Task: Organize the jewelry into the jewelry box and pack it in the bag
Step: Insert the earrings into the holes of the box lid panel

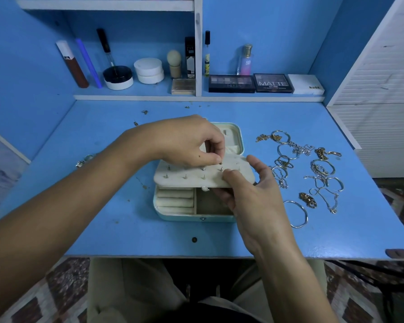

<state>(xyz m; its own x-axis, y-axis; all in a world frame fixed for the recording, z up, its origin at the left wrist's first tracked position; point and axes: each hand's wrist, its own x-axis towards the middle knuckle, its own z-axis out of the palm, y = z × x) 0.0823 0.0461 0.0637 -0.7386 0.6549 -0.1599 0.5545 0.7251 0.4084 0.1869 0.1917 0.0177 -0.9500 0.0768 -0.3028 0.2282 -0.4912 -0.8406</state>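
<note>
From the head view, you sit at a blue surface (103, 206) with the jewelry box (196, 215) lying open at its middle, lid (233, 136) tipped back away from you. Your right hand (250, 197) grips the cream earring panel (196, 177) by its right end, thumb on top and the other fingers curled beneath, holding it roughly level over the box's ring rolls (175, 201) and the open compartment (210, 202) beside them. Several stud earrings (185, 176) already stand in the panel's holes. Your left hand (187, 141) reaches across from the left, fingers bent, thumb and forefinger pinching a small stud (220, 163) right at the panel's upper row.

To the right of the box, a loose heap of jewelry (313, 169) lies spread out on the surface: chains, bracelets and bangles, with one plain bangle (299, 214) nearest you. A few tiny pieces (145, 111) sit scattered behind and left of the box. On the shelf (196, 97) beyond stand makeup palettes (231, 83), jars (148, 70) and a perfume bottle (245, 60).
</note>
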